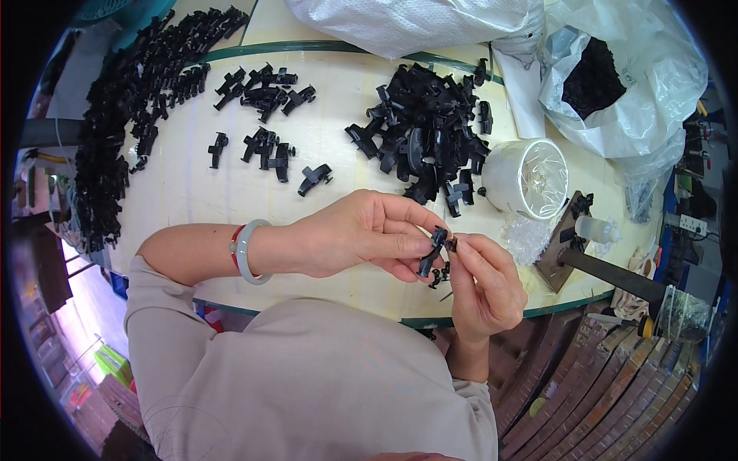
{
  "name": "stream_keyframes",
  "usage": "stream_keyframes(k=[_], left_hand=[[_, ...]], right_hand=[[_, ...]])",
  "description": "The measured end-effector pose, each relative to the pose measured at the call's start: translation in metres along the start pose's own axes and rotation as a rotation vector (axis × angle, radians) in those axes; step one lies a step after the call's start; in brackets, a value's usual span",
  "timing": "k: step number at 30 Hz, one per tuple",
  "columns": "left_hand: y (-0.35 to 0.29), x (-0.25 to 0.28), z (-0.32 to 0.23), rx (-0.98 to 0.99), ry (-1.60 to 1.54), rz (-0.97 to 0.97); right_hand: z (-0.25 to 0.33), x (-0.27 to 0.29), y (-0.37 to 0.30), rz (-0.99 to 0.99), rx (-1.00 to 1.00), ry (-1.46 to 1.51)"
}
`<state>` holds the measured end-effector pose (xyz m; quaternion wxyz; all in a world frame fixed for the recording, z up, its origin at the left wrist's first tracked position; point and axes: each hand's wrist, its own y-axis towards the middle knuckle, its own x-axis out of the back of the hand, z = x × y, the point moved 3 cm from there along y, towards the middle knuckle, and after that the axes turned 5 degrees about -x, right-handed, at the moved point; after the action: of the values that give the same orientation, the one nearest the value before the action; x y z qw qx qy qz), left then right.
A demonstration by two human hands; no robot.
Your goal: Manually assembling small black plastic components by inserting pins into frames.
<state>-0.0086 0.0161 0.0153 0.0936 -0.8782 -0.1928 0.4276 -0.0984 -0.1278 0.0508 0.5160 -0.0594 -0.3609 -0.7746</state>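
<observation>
Over the near side of the table, my left hand (pixel 357 234) grips a black plastic clip-like part (pixel 427 264) between thumb and fingers. My right hand (pixel 488 288) is closed close beside it, thumb and forefinger pinching a small black piece (pixel 451 244) against the part's upper end. Just under the fingers lie a few small black pieces (pixel 440 276), partly hidden. Beyond my hands is a heap of black plastic parts (pixel 423 138). Several similar parts (pixel 265 96) lie loose to the left of that heap.
A long pile of black parts (pixel 104 154) lines the table's left side. To the right stand a white tub (pixel 503 180) lined with clear plastic, a white bag (pixel 646 115) holding black pieces, and a metal fixture (pixel 557 250) with a dark bar. A white sack (pixel 415 23) lies at the back.
</observation>
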Motion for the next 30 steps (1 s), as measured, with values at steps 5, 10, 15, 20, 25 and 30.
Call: stream_keyframes(k=[5, 10, 15, 20, 25, 30], left_hand=[[-0.001, 0.000, 0.000, -0.006, -0.007, -0.007], [-0.001, 0.000, 0.001, -0.020, -0.016, -0.036], [-0.003, 0.000, -0.004, -0.060, 0.115, -0.046], [-0.004, 0.003, -0.002, -0.059, 0.187, -0.070], [-0.010, 0.003, -0.010, -0.160, 0.450, -0.277], [-0.032, 0.025, -0.023, -0.278, 1.180, -0.373]], right_hand=[[0.001, 0.000, 0.000, 0.011, -0.003, -0.006], [0.001, -0.001, 0.000, 0.042, 0.020, -0.028], [0.009, -0.003, 0.001, 0.095, 0.038, -0.085], [0.004, -0.006, 0.001, 0.120, 0.022, -0.064], [-0.013, 0.017, -0.010, -0.184, -0.444, 0.078], [-0.026, 0.043, -0.010, 0.083, -0.300, -0.339]])
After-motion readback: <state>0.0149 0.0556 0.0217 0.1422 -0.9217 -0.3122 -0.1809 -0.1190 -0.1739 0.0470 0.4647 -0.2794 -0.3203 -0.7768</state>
